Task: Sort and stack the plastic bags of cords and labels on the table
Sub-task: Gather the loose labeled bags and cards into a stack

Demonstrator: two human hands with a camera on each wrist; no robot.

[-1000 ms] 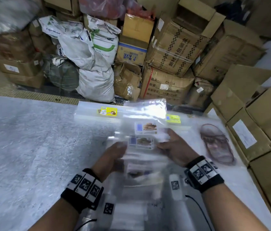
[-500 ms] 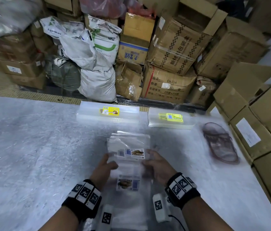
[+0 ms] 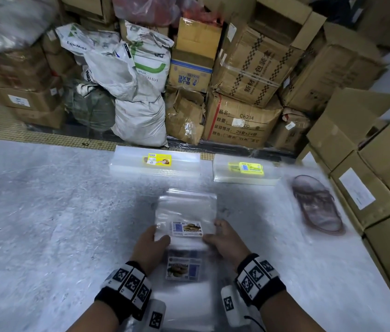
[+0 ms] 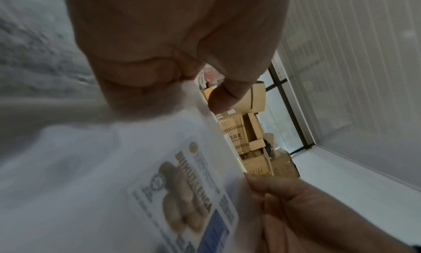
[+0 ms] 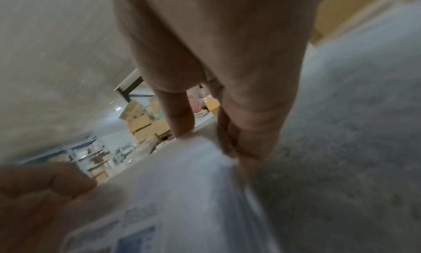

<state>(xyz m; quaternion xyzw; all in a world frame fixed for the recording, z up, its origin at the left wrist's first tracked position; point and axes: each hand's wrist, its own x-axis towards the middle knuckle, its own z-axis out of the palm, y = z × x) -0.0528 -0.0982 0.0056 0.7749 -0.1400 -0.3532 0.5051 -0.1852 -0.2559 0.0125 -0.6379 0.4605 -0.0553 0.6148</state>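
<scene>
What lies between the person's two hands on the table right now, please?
In the head view, a clear plastic bag with a biscuit-picture label lies between the left hand and right hand, each gripping one edge.

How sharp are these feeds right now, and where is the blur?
Head view: centre sharp, label partly readable, right edge and sandal smeared. Left wrist view: left hand close and soft, bag hazy. Right wrist view: blurred throughout, right hand out of focus.

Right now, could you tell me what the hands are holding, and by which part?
Both hold one clear plastic bag: the left hand pinches its left edge, the right hand its right edge, either side of the label.
</scene>
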